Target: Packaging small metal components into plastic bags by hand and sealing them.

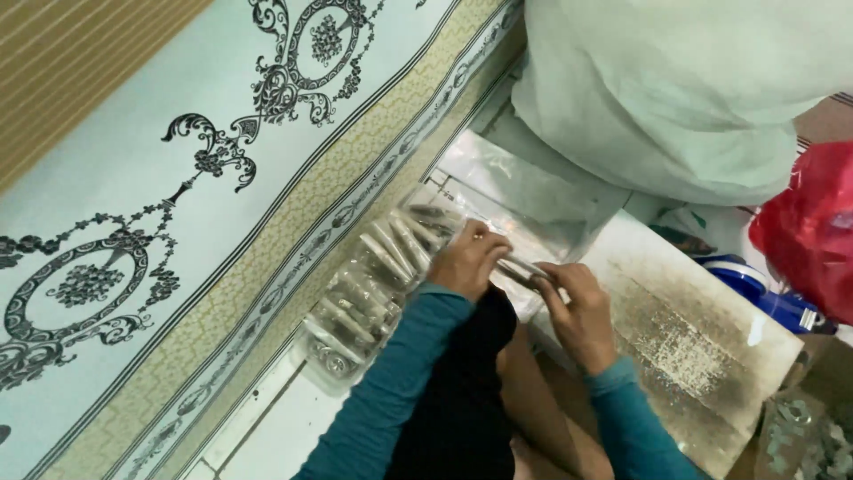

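L hand [468,258] & R hand [579,307] grip pinching slim metal tube [524,270]; crinkly clear bag [373,293] w/ rolled tubes beside

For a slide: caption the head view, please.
Left hand and right hand grip a slim clear packet above rows of packets.

surface: I see a floor [267,427] of pale tiles, bare at the lower left.
mat: a patterned mat [160,178] with black ornaments and a yellowish border covers the floor's left side.
packets: clear packets [373,284] of slim rolled pieces lie along the mat's edge.
board: a worn grey board [693,347] lies at the right.
bag: a red plastic bag [813,231] sits at the right edge.
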